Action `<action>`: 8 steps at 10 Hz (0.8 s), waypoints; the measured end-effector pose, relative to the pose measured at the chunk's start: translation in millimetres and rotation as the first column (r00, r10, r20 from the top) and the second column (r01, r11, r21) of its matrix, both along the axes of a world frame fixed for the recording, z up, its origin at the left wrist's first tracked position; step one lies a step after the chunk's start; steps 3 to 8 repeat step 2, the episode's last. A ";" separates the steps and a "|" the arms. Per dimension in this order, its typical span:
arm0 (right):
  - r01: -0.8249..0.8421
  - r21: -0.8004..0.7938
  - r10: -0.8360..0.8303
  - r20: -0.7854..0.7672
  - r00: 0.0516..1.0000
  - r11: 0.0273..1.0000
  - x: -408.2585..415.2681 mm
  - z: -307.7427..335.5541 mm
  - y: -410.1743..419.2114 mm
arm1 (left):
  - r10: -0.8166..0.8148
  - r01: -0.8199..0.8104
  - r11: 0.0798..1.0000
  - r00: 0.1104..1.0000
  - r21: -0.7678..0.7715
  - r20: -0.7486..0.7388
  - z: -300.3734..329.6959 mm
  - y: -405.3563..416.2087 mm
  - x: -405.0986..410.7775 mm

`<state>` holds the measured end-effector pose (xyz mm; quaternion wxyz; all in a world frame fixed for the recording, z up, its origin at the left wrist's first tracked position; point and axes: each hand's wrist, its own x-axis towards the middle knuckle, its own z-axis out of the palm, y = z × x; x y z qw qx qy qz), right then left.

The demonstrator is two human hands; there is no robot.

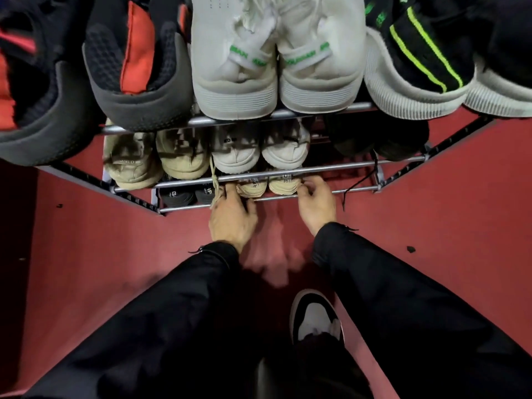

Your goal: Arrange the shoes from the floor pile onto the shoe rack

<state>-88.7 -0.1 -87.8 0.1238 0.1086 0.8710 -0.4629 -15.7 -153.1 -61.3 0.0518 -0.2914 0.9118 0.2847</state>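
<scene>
Nearest, the left hand [230,217] and right hand [315,207] reach low, fingers curled against the heels of the beige pair [269,185] on the bottom tier of the shoe rack [288,169]; neither looks clamped shut; better to push both heels level, behind the front rail; upper tiers are already full.

**Shoe count by tier**

Top tier: two black-and-red shoes [86,67], two white [276,53], two black with neon stripes [431,53]. Middle: two beige [155,159], two white [259,151]. Bottom: two black [187,195], two beige [270,185].
</scene>
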 end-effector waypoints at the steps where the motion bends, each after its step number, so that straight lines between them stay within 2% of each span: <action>1: -0.009 -0.038 0.009 -0.003 1.000 0.999 18.4 5.2 4.5 | 0.004 0.003 0.997 0.997 0.079 -0.082 4.2 -1.9 13.2; 2: -0.064 -0.071 0.066 0.026 0.997 0.995 25.5 -3.1 0.2 | -0.060 0.064 0.989 0.998 0.132 -0.035 -2.3 -10.3 15.9; 8: -0.064 -0.071 0.066 0.026 0.997 0.995 25.5 -3.1 0.2 | -0.060 0.064 0.989 0.998 0.132 -0.035 -2.3 -10.3 15.9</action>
